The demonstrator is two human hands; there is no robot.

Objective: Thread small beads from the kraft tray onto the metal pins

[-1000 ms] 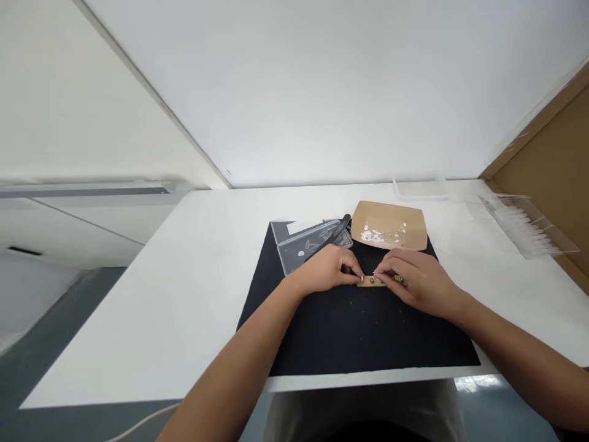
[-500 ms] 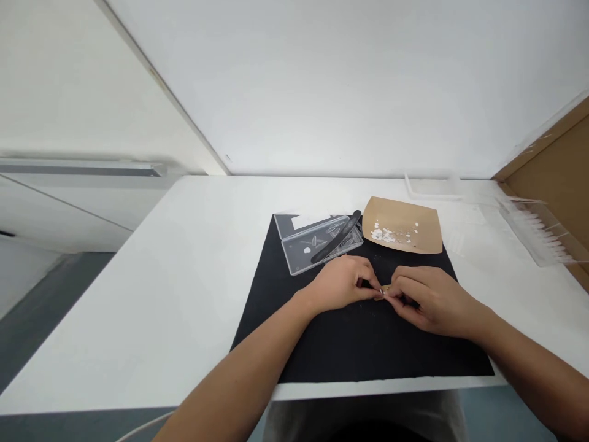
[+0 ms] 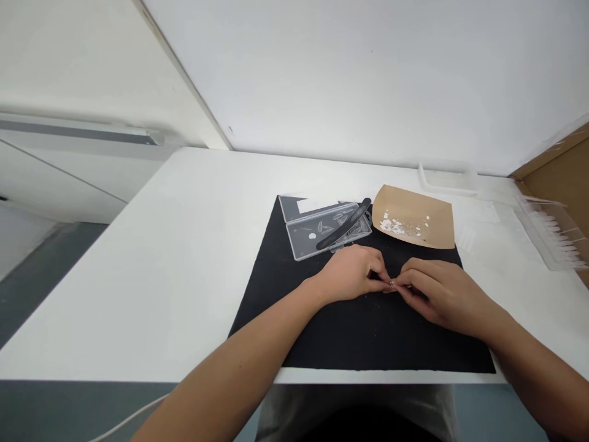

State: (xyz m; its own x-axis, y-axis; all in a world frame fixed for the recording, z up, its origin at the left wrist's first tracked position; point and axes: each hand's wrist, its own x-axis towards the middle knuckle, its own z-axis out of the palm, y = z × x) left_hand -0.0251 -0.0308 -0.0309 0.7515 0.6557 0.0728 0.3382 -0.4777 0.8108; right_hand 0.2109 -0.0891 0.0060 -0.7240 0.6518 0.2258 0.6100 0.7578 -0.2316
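Observation:
My left hand (image 3: 356, 272) and my right hand (image 3: 439, 293) meet fingertip to fingertip above a black mat (image 3: 340, 341). Both are closed in a pinch around one spot, where a tiny shiny piece (image 3: 392, 284) shows between the fingertips. It is too small and too covered by fingers to name. Just beyond my left hand lies an open clear plastic case (image 3: 299, 244) holding clear false nail tips (image 3: 340, 217). A curved black nail file (image 3: 345, 224) rests across the case. Behind my right hand sits a brown paper tray (image 3: 435, 212) with small white bits (image 3: 391, 224).
The mat lies on a white table (image 3: 184, 258) against a white wall. At the back right stands a clear plastic tray (image 3: 446, 183). A clear rack with a row of white tips (image 3: 554, 236) is beside a brown board (image 3: 559, 159) at the right.
The head view has turned slightly, so the table and its things appear shifted and tilted. Both hands stay pinched together, with only a small change in how the fingers sit around the piece.

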